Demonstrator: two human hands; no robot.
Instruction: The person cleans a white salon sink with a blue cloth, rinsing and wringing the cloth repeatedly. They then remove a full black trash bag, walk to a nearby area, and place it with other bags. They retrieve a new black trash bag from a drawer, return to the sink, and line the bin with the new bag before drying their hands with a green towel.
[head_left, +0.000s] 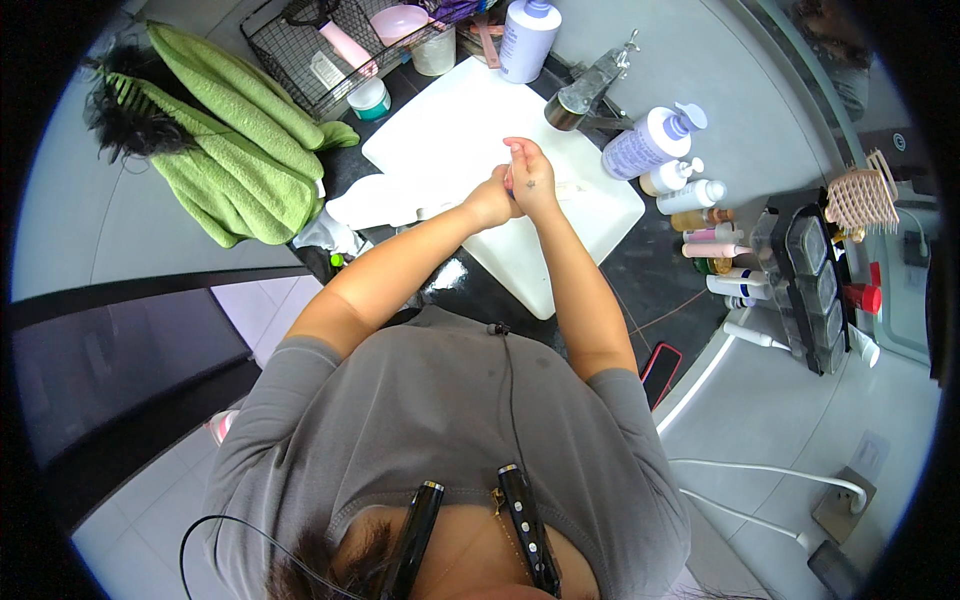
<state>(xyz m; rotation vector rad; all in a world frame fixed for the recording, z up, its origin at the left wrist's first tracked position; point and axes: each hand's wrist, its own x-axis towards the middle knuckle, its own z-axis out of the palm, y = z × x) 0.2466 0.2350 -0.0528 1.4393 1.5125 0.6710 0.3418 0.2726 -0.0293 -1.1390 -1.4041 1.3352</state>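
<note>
My left hand (491, 201) and my right hand (534, 178) meet over the white washbasin (525, 281), pressed against each other. The left fingers are curled in towards the right palm, and the right fingers point away from me, close together. A small dark bluish spot shows between the palms, but what it is stays hidden. Beyond my hands, to the right, a dark metal faucet (589, 94) reaches over the basin; no water is seen running from it. Close to the right of the basin stands a white pump bottle (645, 144) with a lilac top.
A green towel (247, 142) hangs at the left. Behind the basin are a black wire basket (300, 67), a teal-and-white jar (369, 100) and a lilac pump bottle (529, 41). Several small bottles line the right wall, near a clear-drawer organizer (810, 285). A red-edged phone (661, 373) lies on the counter.
</note>
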